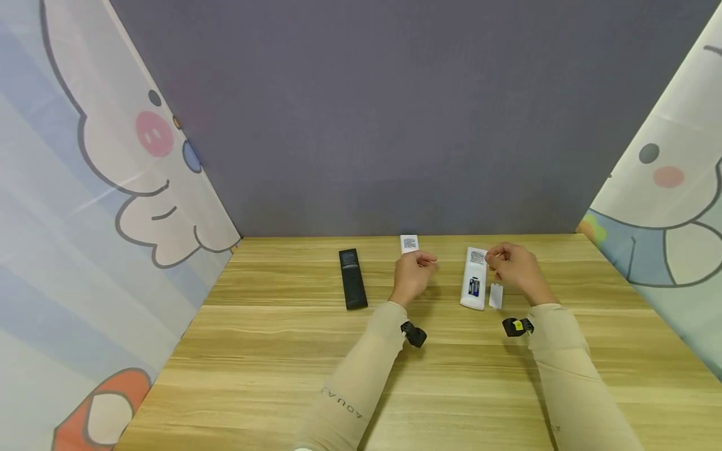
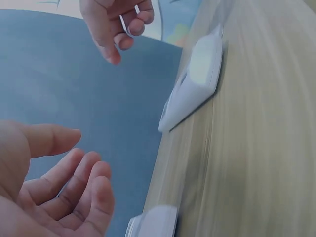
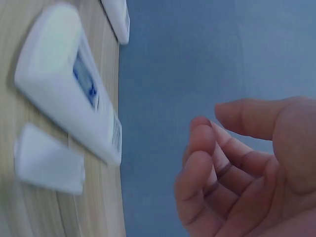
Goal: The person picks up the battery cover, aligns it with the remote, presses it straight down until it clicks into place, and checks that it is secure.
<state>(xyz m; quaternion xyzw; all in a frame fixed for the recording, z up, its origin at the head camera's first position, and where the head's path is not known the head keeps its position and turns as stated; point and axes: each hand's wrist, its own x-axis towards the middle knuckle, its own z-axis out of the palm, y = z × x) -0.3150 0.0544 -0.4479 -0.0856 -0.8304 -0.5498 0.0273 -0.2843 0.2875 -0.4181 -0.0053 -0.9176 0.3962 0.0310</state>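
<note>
A white remote control [image 1: 472,302] lies face down with its battery bay uncovered and batteries [image 1: 474,287] inside. Just right of it is its loose battery cover [image 1: 496,295], flat on the wood. My right hand [image 1: 514,266] hovers beside the remote's upper end; in the right wrist view its fingers [image 3: 195,180] are loosely bent around nothing. A second white remote [image 1: 408,242] lies farther left, its lower part hidden behind my left hand [image 1: 413,275]. That hand holds nothing either, thumb and fingers [image 2: 101,197] relaxed and apart in the left wrist view.
To the left, a black remote control [image 1: 353,279] lies on the wooden table [image 1: 271,351]. A dark grey panel [image 1: 372,125] rises at the table's back edge. Curtains with cartoon animals [image 1: 51,250] hang on both sides.
</note>
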